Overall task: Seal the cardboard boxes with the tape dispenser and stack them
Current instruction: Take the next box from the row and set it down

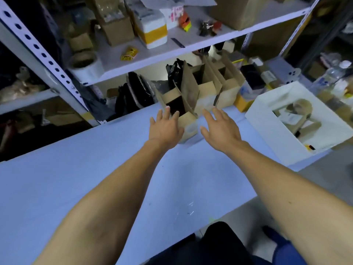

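Note:
Three open cardboard boxes stand in a row at the far edge of the blue table (95,178), flaps up. The nearest box (188,123) sits between my hands, with the second box (205,88) and third box (230,87) behind it to the right. My left hand (165,129) reaches out with straight fingers, against or just over the nearest box's left side. My right hand (219,129) is spread open just right of that box and holds nothing. A tape dispenser (300,119) with brown tape lies in the white bin (267,131) at the right.
A metal shelf rack (172,48) rises behind the table with boxes, a tape roll (85,64) and small items. Black plastic bags (137,92) lie behind the boxes. Cluttered bottles and packs fill the right side beyond the white bin.

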The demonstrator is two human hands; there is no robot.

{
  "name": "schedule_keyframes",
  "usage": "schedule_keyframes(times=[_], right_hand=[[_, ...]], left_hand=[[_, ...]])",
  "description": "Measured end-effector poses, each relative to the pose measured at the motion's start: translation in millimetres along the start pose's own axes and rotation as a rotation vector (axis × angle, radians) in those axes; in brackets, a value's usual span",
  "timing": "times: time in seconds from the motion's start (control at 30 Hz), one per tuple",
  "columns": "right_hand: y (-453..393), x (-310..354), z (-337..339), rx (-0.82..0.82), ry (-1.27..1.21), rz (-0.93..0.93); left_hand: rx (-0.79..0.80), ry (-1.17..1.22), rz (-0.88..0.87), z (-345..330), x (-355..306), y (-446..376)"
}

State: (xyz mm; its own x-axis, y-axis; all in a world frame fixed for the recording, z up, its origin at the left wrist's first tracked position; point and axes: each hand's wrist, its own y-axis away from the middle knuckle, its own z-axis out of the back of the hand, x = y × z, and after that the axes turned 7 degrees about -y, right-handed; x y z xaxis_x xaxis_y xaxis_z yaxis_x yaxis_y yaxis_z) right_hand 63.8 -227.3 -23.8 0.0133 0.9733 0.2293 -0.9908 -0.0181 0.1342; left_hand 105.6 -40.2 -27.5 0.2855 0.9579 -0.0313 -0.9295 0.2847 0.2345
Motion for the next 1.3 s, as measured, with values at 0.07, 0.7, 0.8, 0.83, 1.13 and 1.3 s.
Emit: schedule_keyframes(times=[0.07, 0.7, 0.8, 0.83, 1.13, 1.3], right_hand=[[-20, -8, 2, 0.015, 0.005, 0.034], [-140, -72, -17, 0.32, -0.078, 0.497], [-143, -76, -20, 0.359, -0.115, 0.532], [-143, -77, -20, 0.367, -0.125, 0.529], [-151, -81, -31, 0.417, -0.14, 0.482], [-152, -77, -35, 0.43, -0.137, 0.441]], left_hand=[[0.006, 0.03, 0.034, -1, -2, -12], [-0.231, 0.323, 0.33, -18, -74, -112], [-0.231, 0.426, 0.319, -25, -75, -112], [-0.229, 0.418, 0.301, -29, -74, -110], [-0.19, 0.244, 0.376, -40, -61, -110], [-0.071, 0.221, 0.484, -40, -65, -127]])
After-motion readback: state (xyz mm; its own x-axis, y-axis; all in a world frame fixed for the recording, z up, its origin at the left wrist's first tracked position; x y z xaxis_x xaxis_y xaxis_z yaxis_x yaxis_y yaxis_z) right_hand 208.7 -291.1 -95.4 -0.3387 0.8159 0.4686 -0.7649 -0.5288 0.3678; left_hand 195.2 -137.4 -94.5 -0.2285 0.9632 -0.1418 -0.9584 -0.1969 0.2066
